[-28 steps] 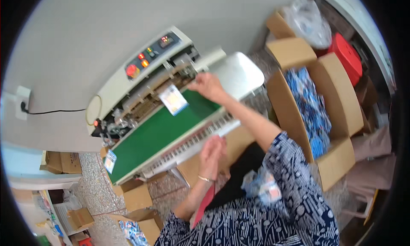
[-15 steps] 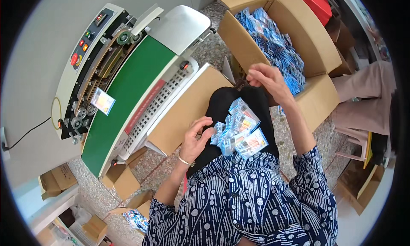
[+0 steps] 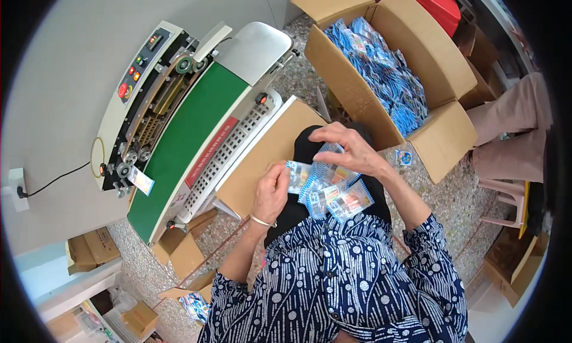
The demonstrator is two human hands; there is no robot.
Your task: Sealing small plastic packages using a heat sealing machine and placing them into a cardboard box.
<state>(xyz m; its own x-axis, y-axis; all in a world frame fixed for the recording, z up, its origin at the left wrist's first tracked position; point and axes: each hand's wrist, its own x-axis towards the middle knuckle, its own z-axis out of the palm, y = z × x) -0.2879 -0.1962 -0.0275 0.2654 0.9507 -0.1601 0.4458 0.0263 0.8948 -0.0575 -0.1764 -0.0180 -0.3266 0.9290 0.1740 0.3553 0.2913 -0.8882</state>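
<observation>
Several small clear plastic packets (image 3: pixel 351 200) with blue printed edges lie in an overlapping pile on my lap. My left hand (image 3: pixel 273 191) is closed, thumb and fingers pinching the left edge of one packet (image 3: pixel 298 177) beside the pile. Over the far side of the pile, my right hand (image 3: pixel 350 150) arches with thumb and fingers apart, close above a packet (image 3: pixel 329 153). Whether its fingertips touch that packet cannot be made out. Another packet (image 3: pixel 142 181) sits at the left edge of the green belt (image 3: pixel 196 114), next to the machine's rollers.
A belt machine with a control panel (image 3: pixel 140 63) stands left, a cardboard surface (image 3: pixel 262 155) between it and my knees. Far right, an open carton (image 3: pixel 426 36) holds many blue packets. One packet (image 3: pixel 404 158) lies on the floor. Another person's trousered leg (image 3: pixel 512 117) is at right.
My right hand has come from near the carton back to the pile. My left hand has closed on a packet. The packet on the belt has travelled toward the near end. The view has shifted slightly.
</observation>
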